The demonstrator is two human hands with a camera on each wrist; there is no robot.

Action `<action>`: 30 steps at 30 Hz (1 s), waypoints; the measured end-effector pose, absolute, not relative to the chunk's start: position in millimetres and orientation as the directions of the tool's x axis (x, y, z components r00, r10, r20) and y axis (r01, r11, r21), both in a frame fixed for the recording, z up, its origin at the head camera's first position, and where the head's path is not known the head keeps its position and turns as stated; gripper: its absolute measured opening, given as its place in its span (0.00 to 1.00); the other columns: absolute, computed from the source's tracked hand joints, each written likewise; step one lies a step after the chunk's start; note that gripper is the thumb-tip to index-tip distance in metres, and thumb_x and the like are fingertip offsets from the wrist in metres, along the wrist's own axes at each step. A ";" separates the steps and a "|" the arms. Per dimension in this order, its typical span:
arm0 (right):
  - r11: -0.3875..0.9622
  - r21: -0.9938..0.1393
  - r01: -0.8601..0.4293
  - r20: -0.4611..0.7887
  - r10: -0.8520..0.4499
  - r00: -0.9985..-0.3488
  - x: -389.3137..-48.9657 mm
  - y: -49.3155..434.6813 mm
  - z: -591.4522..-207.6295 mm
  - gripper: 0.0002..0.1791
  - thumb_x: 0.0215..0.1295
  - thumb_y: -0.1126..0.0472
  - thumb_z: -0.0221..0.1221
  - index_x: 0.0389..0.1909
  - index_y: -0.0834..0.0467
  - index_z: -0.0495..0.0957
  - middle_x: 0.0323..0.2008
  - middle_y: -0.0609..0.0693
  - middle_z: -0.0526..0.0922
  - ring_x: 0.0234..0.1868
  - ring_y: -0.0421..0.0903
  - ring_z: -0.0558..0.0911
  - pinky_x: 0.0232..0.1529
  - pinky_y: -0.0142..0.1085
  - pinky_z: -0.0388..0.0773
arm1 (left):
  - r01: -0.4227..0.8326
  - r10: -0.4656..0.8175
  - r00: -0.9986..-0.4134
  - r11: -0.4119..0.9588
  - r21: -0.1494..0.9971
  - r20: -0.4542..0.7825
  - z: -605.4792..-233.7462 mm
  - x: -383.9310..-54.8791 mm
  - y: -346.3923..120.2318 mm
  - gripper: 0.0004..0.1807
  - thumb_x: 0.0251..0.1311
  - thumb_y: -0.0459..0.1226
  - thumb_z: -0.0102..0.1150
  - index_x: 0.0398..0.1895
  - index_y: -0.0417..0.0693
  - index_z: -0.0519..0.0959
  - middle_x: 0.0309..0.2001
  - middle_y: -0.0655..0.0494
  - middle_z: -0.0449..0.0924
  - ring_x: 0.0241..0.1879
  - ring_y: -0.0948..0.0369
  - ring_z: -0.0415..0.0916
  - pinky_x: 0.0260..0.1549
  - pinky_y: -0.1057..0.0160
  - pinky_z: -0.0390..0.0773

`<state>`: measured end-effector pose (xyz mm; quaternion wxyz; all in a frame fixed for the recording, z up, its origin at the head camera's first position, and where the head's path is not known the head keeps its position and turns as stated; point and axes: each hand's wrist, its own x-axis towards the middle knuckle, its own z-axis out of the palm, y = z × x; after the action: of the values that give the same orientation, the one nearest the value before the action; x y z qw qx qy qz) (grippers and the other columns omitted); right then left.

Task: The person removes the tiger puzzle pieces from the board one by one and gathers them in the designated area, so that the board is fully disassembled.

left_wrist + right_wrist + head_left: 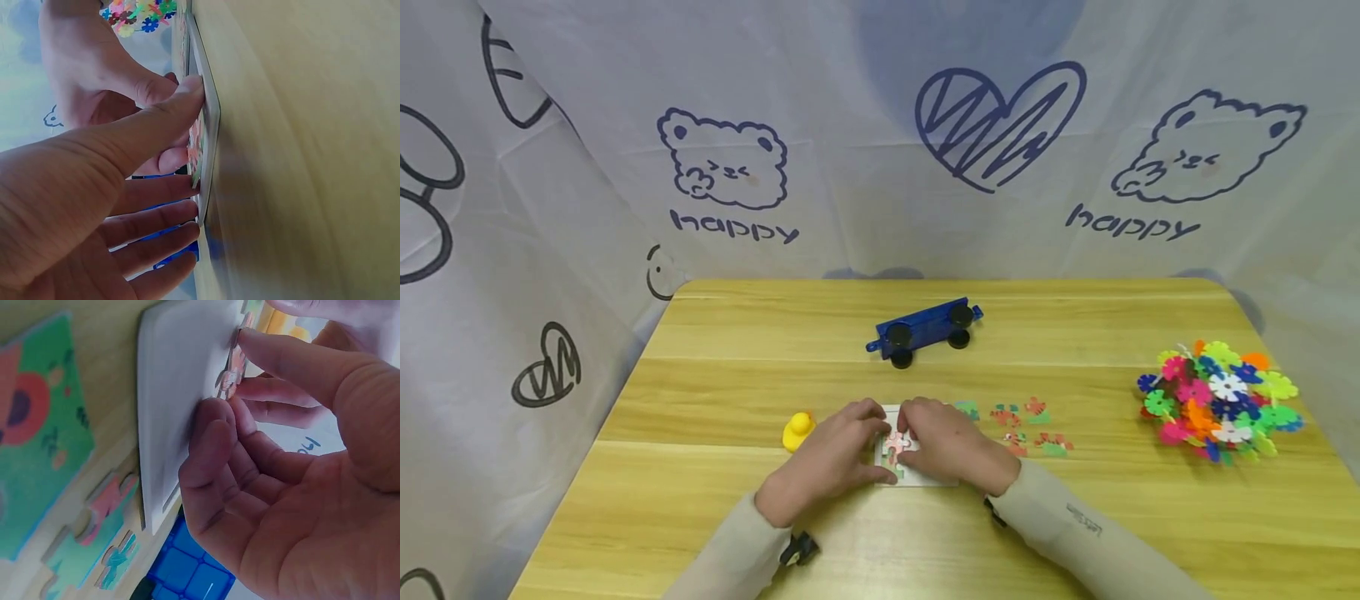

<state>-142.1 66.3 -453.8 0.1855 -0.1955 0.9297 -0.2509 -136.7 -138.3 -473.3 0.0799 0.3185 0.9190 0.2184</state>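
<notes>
A white puzzle board lies on the table between both hands, with joined orange and green puzzle pieces on its left part. My left hand holds the board at its left side, thumb at the near edge and fingertips along the left and far edges. My right hand reaches over the board from the right. In the right wrist view its thumb and curled index finger pinch an orange puzzle piece at the assembled part. The bare right part of the board shows beneath that hand.
Several loose puzzle pieces lie right of the board. A yellow rubber duck sits beside the left hand. Behind the board is a blue toy wagon with black wheels. A pile of colourful flower-shaped plastic pieces stands at the right.
</notes>
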 end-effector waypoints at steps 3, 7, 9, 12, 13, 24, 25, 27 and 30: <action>0.779 -0.572 -0.257 -0.234 -0.455 -0.859 -142.8 67.3 -456.0 0.12 0.68 0.61 0.75 0.42 0.57 0.79 0.32 0.48 0.78 0.34 0.44 0.75 0.33 0.35 0.71 | 0.540 0.615 -0.789 0.709 0.453 -0.021 -473.0 -136.8 -137.8 0.34 0.56 0.47 0.85 0.60 0.36 0.86 0.61 0.46 0.83 0.60 0.50 0.83 0.64 0.51 0.86; 0.714 -0.653 -0.253 -0.173 -0.466 -0.868 -144.1 69.9 -456.5 0.10 0.69 0.65 0.73 0.36 0.55 0.80 0.28 0.44 0.80 0.30 0.41 0.77 0.32 0.30 0.73 | 0.533 0.609 -0.793 0.710 0.460 -0.022 -472.8 -136.9 -138.3 0.34 0.56 0.48 0.85 0.59 0.36 0.86 0.61 0.47 0.83 0.59 0.51 0.83 0.64 0.52 0.86; 0.677 -0.690 -0.255 -0.149 -0.478 -0.866 -144.4 71.2 -456.1 0.10 0.69 0.67 0.73 0.33 0.54 0.81 0.27 0.43 0.81 0.30 0.40 0.78 0.32 0.29 0.75 | 0.533 0.608 -0.794 0.707 0.465 -0.015 -472.8 -136.7 -138.8 0.33 0.56 0.48 0.85 0.58 0.36 0.87 0.61 0.47 0.84 0.59 0.51 0.84 0.63 0.52 0.87; 0.640 -0.723 -0.260 -0.131 -0.497 -0.858 -143.6 74.4 -454.1 0.09 0.69 0.67 0.72 0.32 0.54 0.82 0.27 0.43 0.82 0.30 0.39 0.79 0.33 0.28 0.77 | 0.535 0.609 -0.793 0.704 0.468 -0.008 -472.7 -136.5 -139.1 0.32 0.56 0.49 0.85 0.58 0.38 0.87 0.60 0.48 0.84 0.57 0.52 0.84 0.61 0.53 0.87; 0.633 -0.730 -0.258 -0.128 -0.498 -0.858 -143.2 76.1 -453.2 0.09 0.69 0.67 0.72 0.32 0.54 0.82 0.27 0.43 0.82 0.30 0.39 0.79 0.33 0.28 0.78 | 0.537 0.609 -0.793 0.703 0.467 -0.006 -472.6 -136.5 -139.1 0.32 0.56 0.49 0.85 0.58 0.39 0.87 0.59 0.49 0.84 0.57 0.53 0.83 0.61 0.53 0.87; 0.578 -0.786 -0.220 -0.107 -0.477 -0.873 -132.5 135.2 -431.0 0.06 0.73 0.63 0.71 0.37 0.53 0.83 0.33 0.44 0.85 0.35 0.40 0.82 0.38 0.30 0.81 | 0.523 0.602 -0.798 0.713 0.467 -0.024 -471.5 -135.8 -137.3 0.34 0.56 0.51 0.85 0.61 0.43 0.85 0.61 0.51 0.83 0.54 0.55 0.83 0.59 0.53 0.87; 0.577 -0.789 -0.213 -0.108 -0.470 -0.876 -132.1 142.6 -429.7 0.05 0.73 0.63 0.71 0.38 0.53 0.83 0.33 0.45 0.85 0.35 0.40 0.82 0.38 0.31 0.82 | 0.520 0.600 -0.799 0.713 0.470 -0.026 -471.2 -135.7 -137.2 0.34 0.56 0.51 0.85 0.61 0.43 0.85 0.61 0.50 0.83 0.54 0.55 0.83 0.59 0.53 0.87; 0.572 -0.794 -0.206 -0.102 -0.460 -0.882 -131.1 156.3 -427.2 0.05 0.73 0.63 0.70 0.39 0.54 0.83 0.34 0.45 0.86 0.36 0.40 0.82 0.39 0.31 0.82 | 0.515 0.597 -0.801 0.715 0.472 -0.031 -470.8 -135.6 -137.1 0.34 0.56 0.51 0.85 0.61 0.43 0.85 0.62 0.50 0.83 0.55 0.54 0.83 0.60 0.53 0.87; 0.579 -0.790 -0.203 -0.092 -0.438 -0.894 -128.6 173.5 -426.0 0.04 0.72 0.63 0.71 0.39 0.55 0.84 0.35 0.46 0.86 0.36 0.40 0.82 0.38 0.31 0.83 | 0.510 0.595 -0.803 0.719 0.473 -0.039 -471.8 -135.4 -137.2 0.33 0.56 0.50 0.85 0.60 0.42 0.85 0.63 0.49 0.83 0.56 0.53 0.83 0.62 0.52 0.87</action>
<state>-128.6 173.5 -426.0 0.1397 -0.1825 0.8775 -0.4210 -135.4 -137.2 -471.8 0.0945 0.2996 0.9222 0.2257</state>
